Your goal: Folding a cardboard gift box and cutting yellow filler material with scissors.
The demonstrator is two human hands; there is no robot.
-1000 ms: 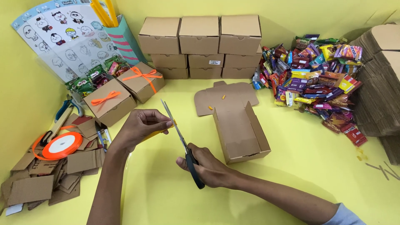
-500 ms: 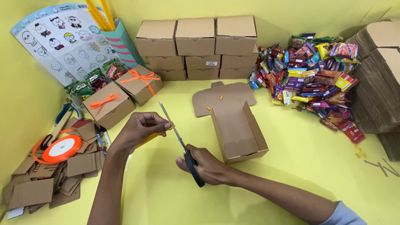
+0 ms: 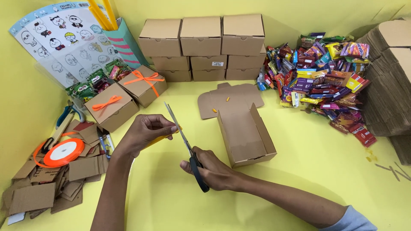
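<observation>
Yellow counter (image 3: 325,171) carries an open cardboard box (image 3: 246,134) at its centre. Near the front edge, the right hand (image 3: 214,171) is clenched around the black handles of scissors (image 3: 186,143), blades pointing toward the far edge. Beside the blades, the left hand (image 3: 145,132) pinches a short orange ribbon strip (image 3: 160,137).

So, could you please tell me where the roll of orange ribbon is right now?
The roll of orange ribbon lies at the left of the head view, on the cardboard scraps, left of the left hand and below the bow-tied boxes.
</observation>
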